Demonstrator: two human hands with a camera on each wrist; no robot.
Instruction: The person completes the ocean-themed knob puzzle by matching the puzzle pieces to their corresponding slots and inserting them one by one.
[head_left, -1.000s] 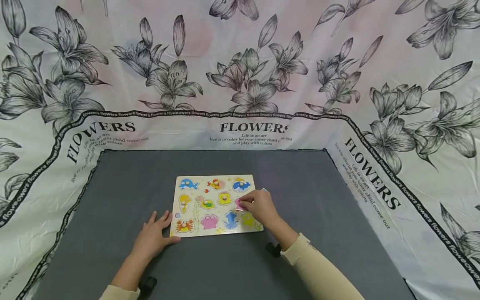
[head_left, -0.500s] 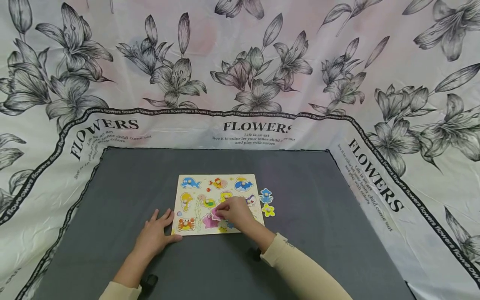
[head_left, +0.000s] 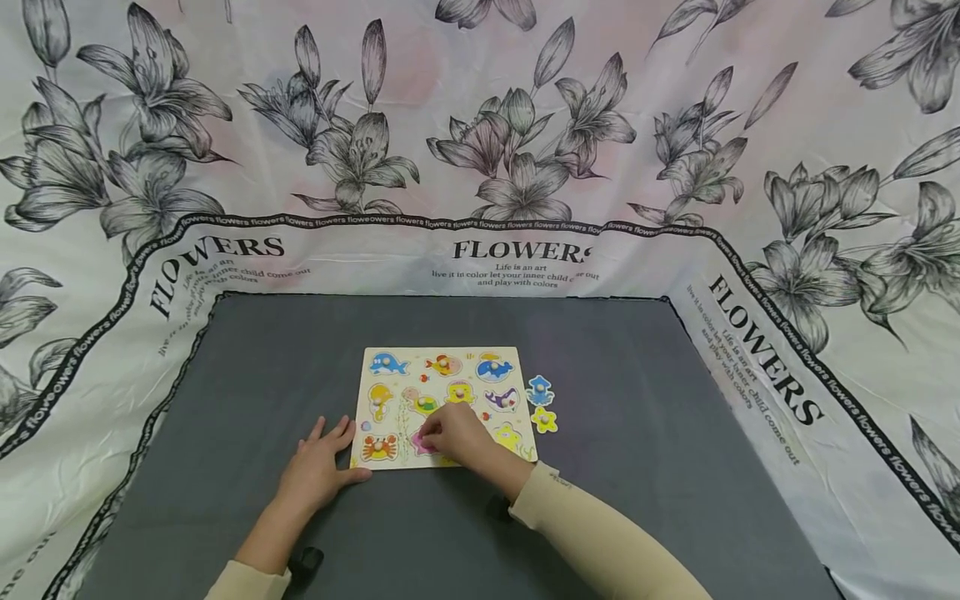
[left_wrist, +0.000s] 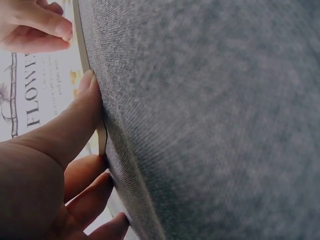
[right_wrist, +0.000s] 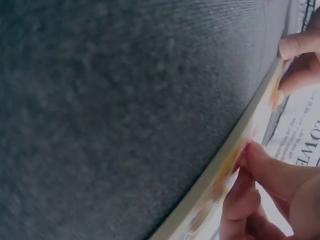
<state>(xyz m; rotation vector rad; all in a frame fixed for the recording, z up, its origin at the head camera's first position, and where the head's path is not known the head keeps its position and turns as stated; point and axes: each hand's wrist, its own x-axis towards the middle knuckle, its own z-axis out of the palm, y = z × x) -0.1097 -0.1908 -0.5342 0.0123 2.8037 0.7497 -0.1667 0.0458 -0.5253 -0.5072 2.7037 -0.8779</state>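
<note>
A pale wooden peg puzzle board (head_left: 408, 353) with colourful sea animals lies on the grey cloth. My right hand (head_left: 461, 437) pinches a pink shell-shaped puzzle piece (head_left: 422, 443) at the pink picture in the board's front row; its fingers partly hide both. In the right wrist view, thumb and fingertips hold the pink piece (right_wrist: 241, 160) against the board. My left hand (head_left: 317, 468) rests spread at the front left corner, thumb along the near edge and fingers by the left edge. The left wrist view shows its thumb (left_wrist: 82, 102) touching the board's edge.
A blue squid-like piece (head_left: 539, 390) and a yellow star piece (head_left: 544, 420) lie just right of the board. Several pieces, such as a crab (head_left: 379, 447) and a whale (head_left: 494, 369), sit in the board. A flower-printed cloth (head_left: 360, 258) surrounds the grey cloth (head_left: 600, 375).
My right hand has carried the pink piece leftward from the board's right side to the pink picture in the front row. The left hand has stayed at the corner.
</note>
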